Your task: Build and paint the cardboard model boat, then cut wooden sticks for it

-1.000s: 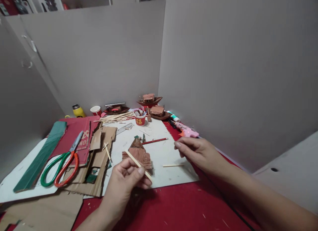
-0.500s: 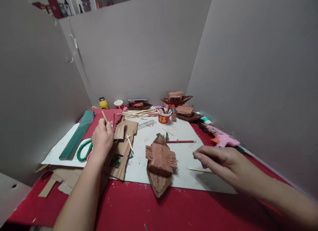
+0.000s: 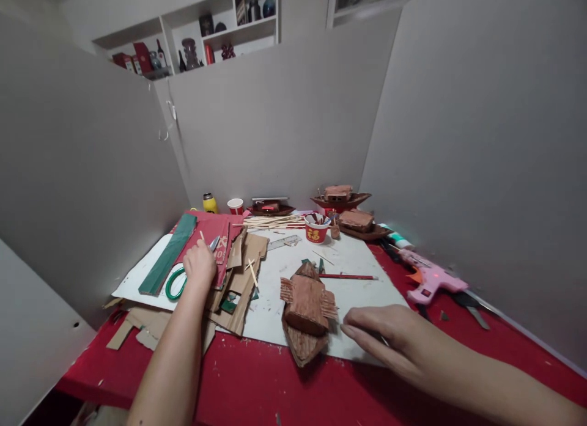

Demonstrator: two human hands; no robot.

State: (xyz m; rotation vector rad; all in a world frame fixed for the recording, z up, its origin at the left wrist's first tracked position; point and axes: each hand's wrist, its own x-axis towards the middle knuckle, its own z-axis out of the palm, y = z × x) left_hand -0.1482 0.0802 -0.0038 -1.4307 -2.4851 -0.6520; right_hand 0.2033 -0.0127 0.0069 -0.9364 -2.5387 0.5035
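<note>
My left hand [image 3: 200, 264] is closed over the scissors and the red cardboard, and a short pale wooden stick [image 3: 202, 235] pokes out of its fingers. Under it lie scissors with a green handle [image 3: 175, 283], their blade showing beyond the hand. My right hand [image 3: 389, 334] is low over the right part of the white board, thumb and fingertips drawn together; whatever is between them is hidden. Left of it sits a brown model boat [image 3: 306, 307] with a ridged deck and side flaps, its pointed end towards me.
Cardboard pieces [image 3: 250, 255] and a green strip [image 3: 169, 255] lie left. Behind are wooden sticks [image 3: 275, 221], a ruler [image 3: 283, 242], a red paper cup [image 3: 316, 230] and several model boats [image 3: 360, 221]. A pencil [image 3: 348, 277] lies beyond the boat; a pink glue gun [image 3: 433, 276] rests right.
The view has tilted up and shifted, showing more shelf. My right hand has come down closer to the model boat, covering the stick that lay there. My left hand keeps its stick.
</note>
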